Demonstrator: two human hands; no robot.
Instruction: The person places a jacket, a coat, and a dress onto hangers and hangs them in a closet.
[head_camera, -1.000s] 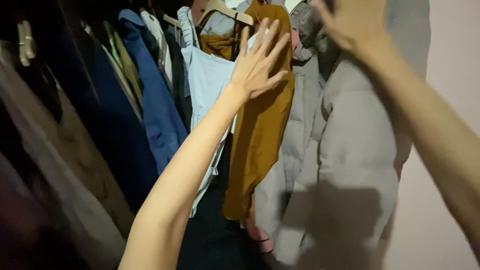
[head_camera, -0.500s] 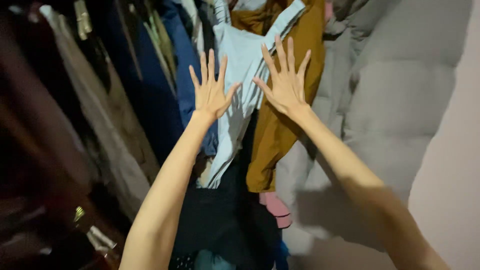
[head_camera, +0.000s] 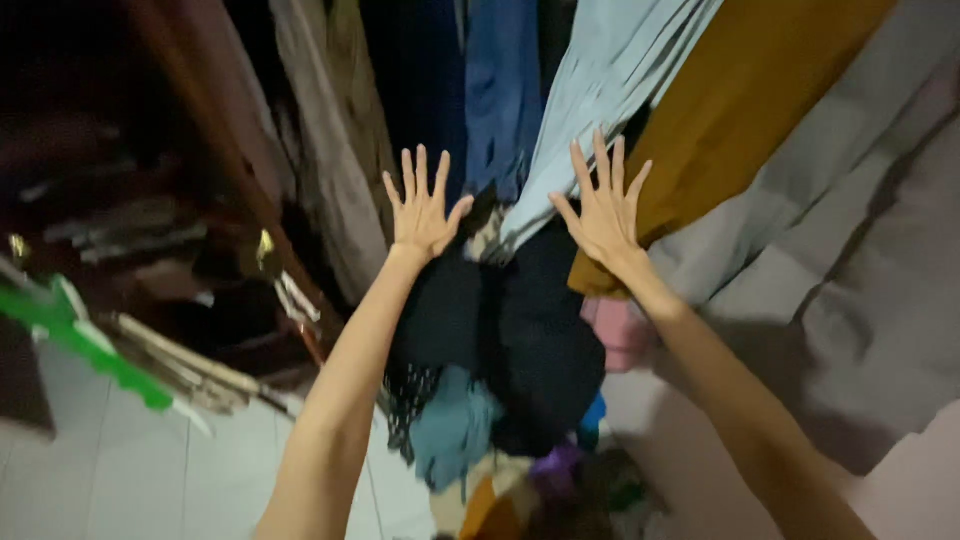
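Note:
My left hand (head_camera: 423, 208) is raised with fingers spread, empty, in front of the lower ends of hanging clothes. My right hand (head_camera: 603, 208) is also spread and empty, beside it. Between and above them hangs a pale blue garment (head_camera: 600, 90). A mustard brown garment (head_camera: 740, 110) hangs just right of my right hand. A dark blue garment (head_camera: 500, 90) hangs above my left hand. Black cloth (head_camera: 520, 320) lies below both hands.
A grey padded coat (head_camera: 850, 250) fills the right side. A heap of coloured clothes (head_camera: 500, 470) lies on the pale tiled floor (head_camera: 120, 470). A dark wooden shelf unit (head_camera: 150, 220) and a green stick (head_camera: 90, 350) are at the left.
The view has tilted down from the hangers to the floor. My right hand came down from the upper right to sit level with my left; both stay spread and empty.

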